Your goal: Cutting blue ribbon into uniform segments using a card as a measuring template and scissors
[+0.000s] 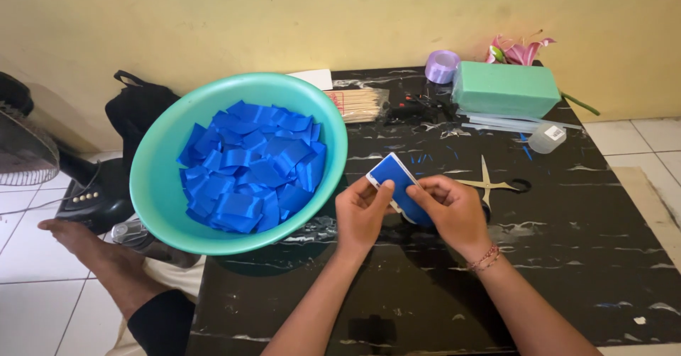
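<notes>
Blue ribbon piece (394,174), lower end hidden, pinched by fingers of both hands (362,210) (454,207).

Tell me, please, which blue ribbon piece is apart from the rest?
The blue ribbon piece pinched between left hand and right hand; the others lie heaped in the teal basin.

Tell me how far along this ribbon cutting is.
Done: the teal basin already holds a thick heap of cut blue ribbon pieces. In hand: left hand and right hand together pinch a blue ribbon strip. Scissors lie on the black table. How much ribbon remains cannot be told.
</notes>
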